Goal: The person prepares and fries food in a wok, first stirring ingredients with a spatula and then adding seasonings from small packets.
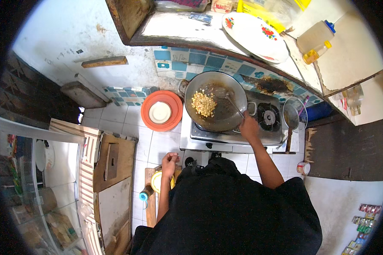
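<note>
My right hand [249, 128] grips the handle of a metal spatula [235, 105]. The spatula's blade rests inside a large wok [215, 122], right of a heap of chopped yellowish food [204, 104]. The wok stands over the left side of a two-burner gas stove [198, 135], and its base hides the burner beneath. My left hand [169, 162] hangs in front of my body with fingers loosely curled, and nothing shows in it. Below that hand, a yellow-rimmed round container [161, 181] sits on a wooden stool [151, 207], partly covered by my forearm.
Left of the stove is an orange basin [146, 111] with a white bowl [160, 112] in it. The right burner [268, 117] is uncovered. A strainer [291, 118] lies at the stove's right. An oval floral plate [255, 36] rests on the ledge above. A cabinet [115, 197] stands left.
</note>
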{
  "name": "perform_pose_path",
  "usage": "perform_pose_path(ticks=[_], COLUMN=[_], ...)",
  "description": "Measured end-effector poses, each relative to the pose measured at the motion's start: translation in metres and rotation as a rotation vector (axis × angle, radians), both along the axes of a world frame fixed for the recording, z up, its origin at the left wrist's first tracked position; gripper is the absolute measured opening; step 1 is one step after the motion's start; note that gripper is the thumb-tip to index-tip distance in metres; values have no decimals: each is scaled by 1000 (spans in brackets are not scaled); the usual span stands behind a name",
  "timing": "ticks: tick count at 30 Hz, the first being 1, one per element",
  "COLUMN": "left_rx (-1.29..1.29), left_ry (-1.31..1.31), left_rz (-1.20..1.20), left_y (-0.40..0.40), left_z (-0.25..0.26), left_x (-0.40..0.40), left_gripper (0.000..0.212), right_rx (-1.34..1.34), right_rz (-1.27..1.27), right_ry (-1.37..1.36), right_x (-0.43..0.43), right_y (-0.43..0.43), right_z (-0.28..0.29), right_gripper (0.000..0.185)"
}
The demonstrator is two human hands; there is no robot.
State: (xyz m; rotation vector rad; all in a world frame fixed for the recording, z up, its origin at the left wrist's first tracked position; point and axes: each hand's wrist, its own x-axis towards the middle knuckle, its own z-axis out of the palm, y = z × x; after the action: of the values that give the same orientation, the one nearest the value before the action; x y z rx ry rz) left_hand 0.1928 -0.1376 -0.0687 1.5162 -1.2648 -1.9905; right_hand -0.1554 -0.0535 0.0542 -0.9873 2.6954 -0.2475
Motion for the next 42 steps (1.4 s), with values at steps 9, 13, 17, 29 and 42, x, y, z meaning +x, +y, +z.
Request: perform_pose_path(ticks=[9,13,17,29,42], left_rx=[-8,20,31,6,-8], left_ry=[17,2,19,26,33], left_rz=[-18,-6,-5,9,-9], left_y=[1,4,6,7,5], left_z=[-8,1,3,0,-8], left_x=[-5,-4,-2,-3,-7], left_gripper=[20,20,19,17,19], right_rx=[-320,-274,-211,-123,-152], right_rz=[-67,-14,40,344,369], right_ry=[-209,-75,67,79,-86], right_x=[23,29,3,-42,-70], right_y=[-1,5,-16,10,-43], right_z=[-85,-39,-13,5,-16], right_gripper=[18,19,22,25,26])
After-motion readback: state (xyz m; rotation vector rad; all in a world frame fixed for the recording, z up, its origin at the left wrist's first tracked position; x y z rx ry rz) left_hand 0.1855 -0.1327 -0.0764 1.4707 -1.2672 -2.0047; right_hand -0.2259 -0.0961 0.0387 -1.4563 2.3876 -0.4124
